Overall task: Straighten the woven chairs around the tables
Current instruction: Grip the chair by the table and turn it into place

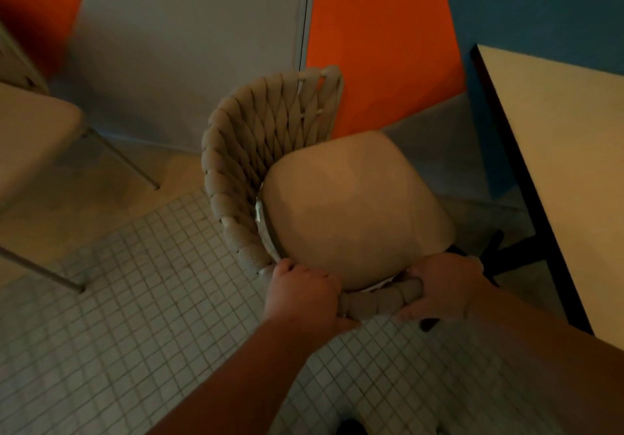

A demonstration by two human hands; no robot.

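Observation:
A beige woven chair (256,130) with a pale seat cushion (351,205) stands in the middle of the view, left of a cream table (567,151). Its curved woven backrest wraps round the far and left sides of the seat and on to the near rim. My left hand (300,289) grips that woven rim at the near left. My right hand (445,289) grips the same rim at the near right. Both hands curl round the woven band, with the cushion just beyond them.
A second chair (33,141) with thin metal legs stands at the left edge. The table's dark base (513,252) lies under its left edge, close to the chair's right side. An orange, grey and blue wall rises behind. Small white tiles (152,316) cover the floor.

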